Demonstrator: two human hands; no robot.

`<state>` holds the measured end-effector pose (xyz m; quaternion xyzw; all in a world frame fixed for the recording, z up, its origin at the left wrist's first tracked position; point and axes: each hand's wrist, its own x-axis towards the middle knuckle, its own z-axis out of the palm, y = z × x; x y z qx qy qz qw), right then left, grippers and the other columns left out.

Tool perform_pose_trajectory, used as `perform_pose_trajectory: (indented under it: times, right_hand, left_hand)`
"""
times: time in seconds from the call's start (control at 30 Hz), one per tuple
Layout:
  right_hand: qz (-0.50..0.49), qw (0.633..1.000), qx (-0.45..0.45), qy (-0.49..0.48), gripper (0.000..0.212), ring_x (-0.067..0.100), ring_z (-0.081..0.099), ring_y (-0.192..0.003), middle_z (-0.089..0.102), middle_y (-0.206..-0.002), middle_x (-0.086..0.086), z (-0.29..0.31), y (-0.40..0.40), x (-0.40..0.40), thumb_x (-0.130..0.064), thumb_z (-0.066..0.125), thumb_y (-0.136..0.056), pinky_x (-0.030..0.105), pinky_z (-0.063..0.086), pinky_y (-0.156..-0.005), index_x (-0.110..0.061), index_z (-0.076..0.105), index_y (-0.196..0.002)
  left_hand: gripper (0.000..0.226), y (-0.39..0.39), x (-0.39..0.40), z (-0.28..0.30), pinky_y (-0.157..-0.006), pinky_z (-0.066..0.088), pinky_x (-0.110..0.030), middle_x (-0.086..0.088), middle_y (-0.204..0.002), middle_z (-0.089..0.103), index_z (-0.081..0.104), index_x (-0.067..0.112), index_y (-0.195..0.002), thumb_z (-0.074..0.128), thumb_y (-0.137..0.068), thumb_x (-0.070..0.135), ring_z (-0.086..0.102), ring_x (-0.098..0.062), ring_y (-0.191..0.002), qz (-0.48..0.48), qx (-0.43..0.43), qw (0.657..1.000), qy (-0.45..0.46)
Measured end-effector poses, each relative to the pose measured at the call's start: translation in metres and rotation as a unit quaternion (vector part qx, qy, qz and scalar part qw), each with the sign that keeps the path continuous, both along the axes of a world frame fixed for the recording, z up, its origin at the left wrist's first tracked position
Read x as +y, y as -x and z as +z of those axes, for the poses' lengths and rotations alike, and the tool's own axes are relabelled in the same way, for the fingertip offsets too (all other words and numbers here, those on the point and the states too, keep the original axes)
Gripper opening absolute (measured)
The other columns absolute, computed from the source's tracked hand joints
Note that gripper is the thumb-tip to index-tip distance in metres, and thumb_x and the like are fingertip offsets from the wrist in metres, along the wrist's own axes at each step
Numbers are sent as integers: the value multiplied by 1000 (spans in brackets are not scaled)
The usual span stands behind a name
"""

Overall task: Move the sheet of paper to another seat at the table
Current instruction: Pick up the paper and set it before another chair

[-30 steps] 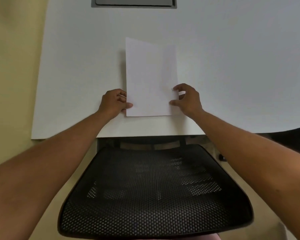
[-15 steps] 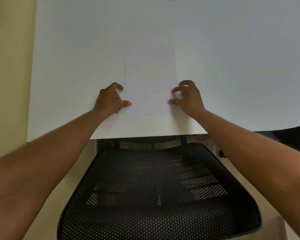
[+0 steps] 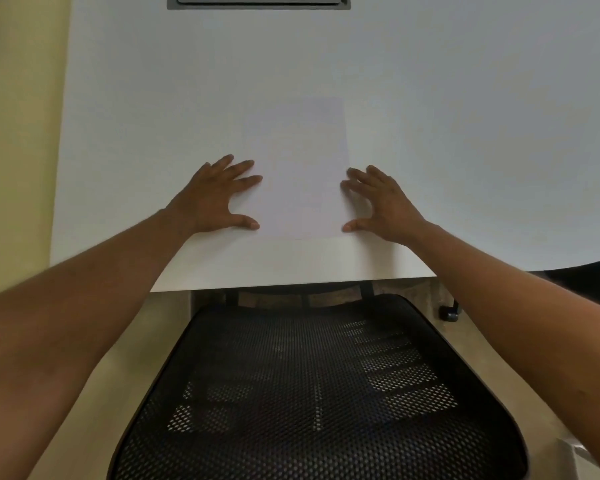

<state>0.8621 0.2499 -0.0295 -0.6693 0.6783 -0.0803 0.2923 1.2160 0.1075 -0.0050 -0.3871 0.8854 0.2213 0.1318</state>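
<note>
the sheet of paper point(image 3: 300, 174) lies flat on the white table point(image 3: 465, 133) near its front edge, between my left hand point(image 3: 215, 199) and right hand point(image 3: 383, 206), fingers spread at its side edges.

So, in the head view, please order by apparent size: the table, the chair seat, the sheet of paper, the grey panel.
1. table
2. chair seat, though it is nearer the camera
3. sheet of paper
4. grey panel, cut off by the frame edge, so unsure
</note>
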Motion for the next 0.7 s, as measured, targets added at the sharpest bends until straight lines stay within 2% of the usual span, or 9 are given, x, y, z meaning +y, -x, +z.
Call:
perform_pose_trajectory:
  times: [0.1, 0.4, 0.7]
  right_hand:
    - [10, 1000, 6, 11, 100, 31, 18, -160, 32, -170, -1, -4, 2, -2, -63, 82, -75, 52, 20, -127, -23, 44, -158]
    - [22, 999, 27, 15, 103, 31, 17, -160, 29, -171, -3, -7, 3, -2, -76, 70, -74, 49, 18, -129, -25, 41, -159]
    - [23, 999, 33, 18, 101, 32, 15, -161, 28, -172, -3, -7, 1, -2, -70, 75, -76, 51, 18, -129, -25, 41, -159]
  left_hand:
    - [108, -3, -1, -5, -133, 6, -52, 13, -178, 14, 29, 38, -167, 61, -75, 87, 4, -21, -166, 4, 10, 1000, 12]
    - [107, -4, -2, -9, -133, 7, -53, 14, -177, 17, 34, 39, -165, 69, -74, 83, 6, -20, -166, 13, 30, 999, 8]
    - [105, -1, -6, -7, -132, 7, -49, 14, -178, 16, 33, 38, -166, 76, -77, 75, 6, -20, -166, 15, 24, 1000, 2]
